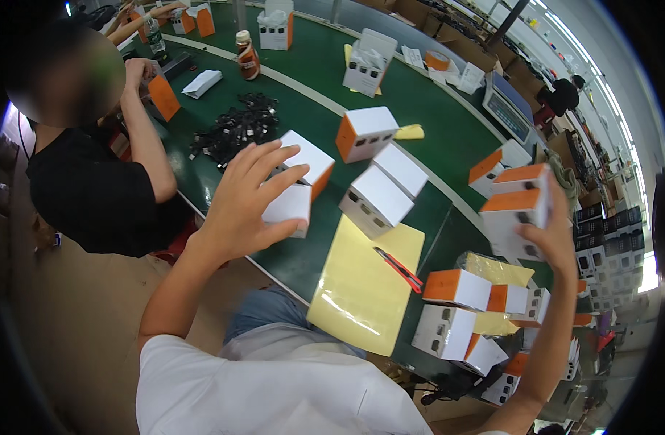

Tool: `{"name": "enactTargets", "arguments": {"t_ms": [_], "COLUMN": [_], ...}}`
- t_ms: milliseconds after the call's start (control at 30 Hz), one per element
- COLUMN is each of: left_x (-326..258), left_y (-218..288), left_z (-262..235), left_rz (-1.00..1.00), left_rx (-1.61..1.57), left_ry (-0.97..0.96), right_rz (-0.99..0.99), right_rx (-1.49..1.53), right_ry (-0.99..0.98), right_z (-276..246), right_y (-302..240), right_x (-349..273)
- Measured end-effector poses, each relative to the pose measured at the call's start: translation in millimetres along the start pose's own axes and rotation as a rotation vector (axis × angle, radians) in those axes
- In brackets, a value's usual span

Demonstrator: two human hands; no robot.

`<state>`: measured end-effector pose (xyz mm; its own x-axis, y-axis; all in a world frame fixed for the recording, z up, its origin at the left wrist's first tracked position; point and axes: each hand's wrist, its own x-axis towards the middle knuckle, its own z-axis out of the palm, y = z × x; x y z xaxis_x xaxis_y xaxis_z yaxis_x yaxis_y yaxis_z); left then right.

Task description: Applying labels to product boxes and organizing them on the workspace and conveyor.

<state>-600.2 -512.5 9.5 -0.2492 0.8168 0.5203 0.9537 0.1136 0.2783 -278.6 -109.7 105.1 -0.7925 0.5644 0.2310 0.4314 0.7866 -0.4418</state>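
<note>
A green tabletop [316, 243] with a pale curved stripe [303, 87] crosses a workshop lit by strip lights [575, 47]. The left hand [247, 199] has its fingers spread at a white box [292, 203] near black cables [238, 130]. The right hand [557, 235] clasps a white-and-orange box [503, 221] between thumb and fingers, at the tabletop's right side. Between them lie a yellow sheet [354, 290] and a red cutter [399, 270].

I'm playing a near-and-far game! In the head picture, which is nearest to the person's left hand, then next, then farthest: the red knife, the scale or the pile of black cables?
1. Pile of black cables: just beyond the left hand.
2. Red knife: to its right, partly on the yellow sheet.
3. Scale: far off, toward the upper right.
</note>
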Motion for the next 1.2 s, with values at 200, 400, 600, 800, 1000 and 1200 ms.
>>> {"name": "enactTargets", "arguments": {"t_ms": [200, 400, 600, 800, 1000, 1200], "left_x": [-38.0, -74.1, -53.0, -15.0, 30.0, 17.7], "left_y": [-39.2, -68.1, -79.2, -100.9, -119.7, -85.6], "left_z": [10.7, 60.4, 71.6, 92.8, 123.8, 113.4], "left_rz": [-0.036, -0.15, -0.232, -0.155, -0.131, -0.126], "left_rx": [-0.051, -0.343, -0.469, -0.475, -0.452, -0.244], "left_ry": [-0.148, 0.015, -0.093, -0.019, 0.005, 0.374], "right_rz": [0.113, 0.169, -0.024, -0.106, -0.199, -0.114], "right_rx": [-0.405, -0.338, -0.374, -0.476, -0.503, -0.371], "right_ry": [-0.299, -0.38, -0.495, -0.457, -0.346, -0.093], "right_z": [122.2, 136.2, 174.7, 193.8, 201.1, 188.5], "right_y": [-10.7, -54.7, -146.9, -128.3, -114.0, -158.4], "right_x": [48.8, 49.0, 33.5, 57.2, 79.1, -17.8]}}
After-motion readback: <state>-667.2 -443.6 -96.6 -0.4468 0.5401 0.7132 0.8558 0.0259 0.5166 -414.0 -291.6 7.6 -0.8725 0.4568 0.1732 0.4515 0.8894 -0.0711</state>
